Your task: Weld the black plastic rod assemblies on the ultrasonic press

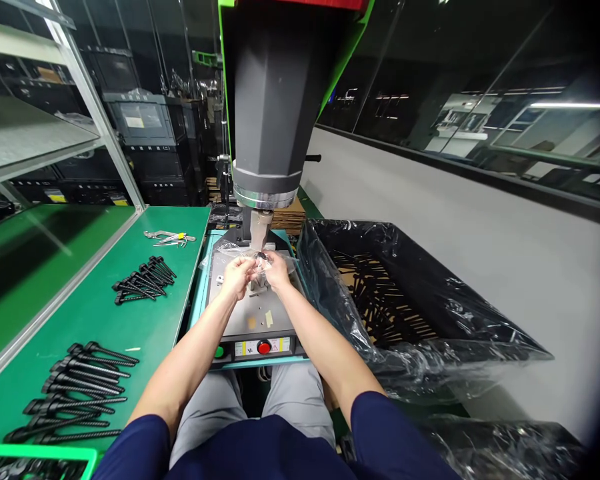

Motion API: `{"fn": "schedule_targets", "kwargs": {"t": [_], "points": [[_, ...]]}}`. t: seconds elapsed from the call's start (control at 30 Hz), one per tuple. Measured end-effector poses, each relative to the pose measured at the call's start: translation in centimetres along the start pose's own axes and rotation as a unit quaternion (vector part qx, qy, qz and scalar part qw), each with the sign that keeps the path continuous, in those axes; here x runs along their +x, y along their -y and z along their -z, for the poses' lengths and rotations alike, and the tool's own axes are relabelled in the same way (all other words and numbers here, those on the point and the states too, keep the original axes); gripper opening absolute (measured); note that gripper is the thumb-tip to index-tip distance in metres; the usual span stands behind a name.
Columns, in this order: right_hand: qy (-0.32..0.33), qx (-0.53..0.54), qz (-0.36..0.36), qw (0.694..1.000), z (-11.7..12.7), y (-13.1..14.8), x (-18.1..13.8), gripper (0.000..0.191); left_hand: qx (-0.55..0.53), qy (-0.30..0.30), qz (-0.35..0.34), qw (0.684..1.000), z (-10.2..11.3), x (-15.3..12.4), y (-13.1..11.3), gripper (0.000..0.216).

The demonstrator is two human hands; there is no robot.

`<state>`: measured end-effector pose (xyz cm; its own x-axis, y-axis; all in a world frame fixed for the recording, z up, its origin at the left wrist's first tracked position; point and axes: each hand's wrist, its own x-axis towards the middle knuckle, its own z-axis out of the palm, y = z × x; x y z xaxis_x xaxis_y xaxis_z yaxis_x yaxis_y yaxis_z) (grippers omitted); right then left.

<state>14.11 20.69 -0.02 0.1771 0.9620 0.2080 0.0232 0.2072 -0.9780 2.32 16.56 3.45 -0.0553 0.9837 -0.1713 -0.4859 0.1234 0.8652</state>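
Note:
My left hand (237,275) and my right hand (277,270) meet on the grey base plate (245,317) of a press machine, just under its metal horn (261,230). Both hands have their fingers closed in a pinch around a small dark part (261,257) that sits with some clear plastic film (226,252). The part is tiny and mostly hidden by my fingers. The big grey machine head (273,100) hangs straight above the hands.
A green bench (145,320) on the left carries two piles of black rods (143,280) (80,390) and a metal tool (169,237). A plastic-lined box (430,313) with more black rods stands on the right. A red button (264,347) and a green button (219,351) sit on the machine front.

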Motion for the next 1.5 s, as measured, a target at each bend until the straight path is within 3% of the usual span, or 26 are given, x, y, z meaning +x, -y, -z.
{"fn": "schedule_targets", "kwargs": {"t": [0.13,0.37,0.57,0.77,0.9,1.1,1.33,1.5], "points": [[0.054,0.056,-0.097,0.992,-0.4,0.1,1.4,0.031,0.018,0.011,-0.011,1.000,0.7,0.2,0.5,0.031],[0.148,0.093,-0.096,0.980,0.8,0.0,2.1,0.037,0.027,0.000,-0.014,1.000,1.3,-0.2,1.3,0.032],[0.109,0.075,-0.087,0.987,0.3,-0.7,2.3,0.033,0.035,0.000,-0.008,0.999,1.5,-0.1,1.7,0.032],[0.080,0.151,-0.122,0.978,0.9,-1.2,1.3,0.043,0.026,-0.003,-0.002,1.000,1.1,0.1,2.1,0.032],[0.075,0.189,-0.150,0.968,2.4,-1.8,0.2,0.040,0.025,-0.008,0.006,1.000,0.6,0.1,2.7,0.032],[0.164,0.134,-0.190,0.959,4.4,-3.2,-2.3,0.034,0.017,-0.027,-0.019,0.999,0.6,0.2,3.9,0.034],[0.159,0.091,-0.216,0.959,7.5,-4.6,-6.8,0.022,0.001,-0.043,-0.036,0.998,1.1,-0.5,5.0,0.032],[0.156,0.067,-0.201,0.965,9.9,-5.3,-10.2,0.028,0.021,-0.045,-0.004,0.999,1.1,-1.3,5.3,0.036]]}}
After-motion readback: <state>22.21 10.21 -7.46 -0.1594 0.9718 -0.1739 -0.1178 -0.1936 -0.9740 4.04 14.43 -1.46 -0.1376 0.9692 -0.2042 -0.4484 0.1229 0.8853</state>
